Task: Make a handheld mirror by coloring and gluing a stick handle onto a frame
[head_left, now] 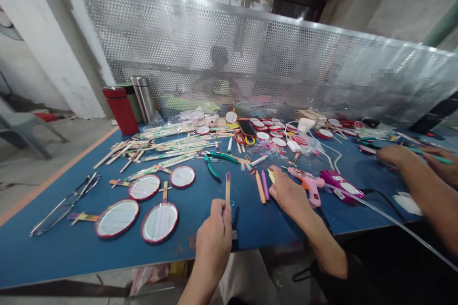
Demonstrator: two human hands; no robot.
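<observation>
My left hand (213, 236) is closed on a wooden craft stick (228, 189) held upright over the near edge of the blue table (71, 252). My right hand (288, 194) rests on the table with its fingers curled over a yellow stick (271, 175), close to an orange stick (260, 187), a purple stick (265, 185) and a pink glue gun (307, 182). Three round mirrors with stick handles (160, 221) lie to the left of my left hand.
Another person's hands (411, 157) work at the right edge. Scissors (66, 204) lie near left, green pliers (216, 162) in the middle. Piles of sticks, small round mirrors, a red flask (120, 110) and a steel flask (143, 98) stand before a perforated metal screen (250, 57).
</observation>
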